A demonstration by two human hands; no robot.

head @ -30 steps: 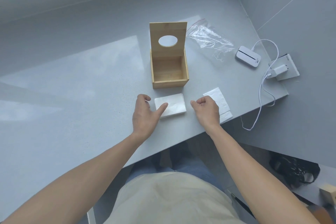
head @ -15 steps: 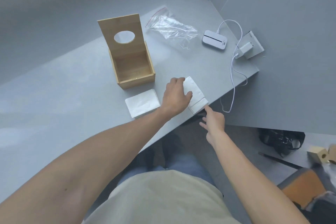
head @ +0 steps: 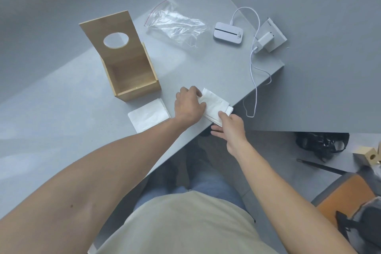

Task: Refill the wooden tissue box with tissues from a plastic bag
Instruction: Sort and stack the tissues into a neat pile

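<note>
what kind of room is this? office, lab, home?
Probably an office or lab workstation, though nothing settles it: a bare grey table against plain grey walls, a small white device charging from a wall socket, bags on the floor.

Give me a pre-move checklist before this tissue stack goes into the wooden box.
1. Wooden tissue box lid raised, opening clear: ok.
2. Box interior empty: ok.
3. Left hand on the tissue stack at the table edge: ok.
4. Right hand gripping the stack's near end from the table edge: ok.
5. Stack squared up: not ok, layers look uneven.
6. Second tissue stack clear of the path: ok.
</note>
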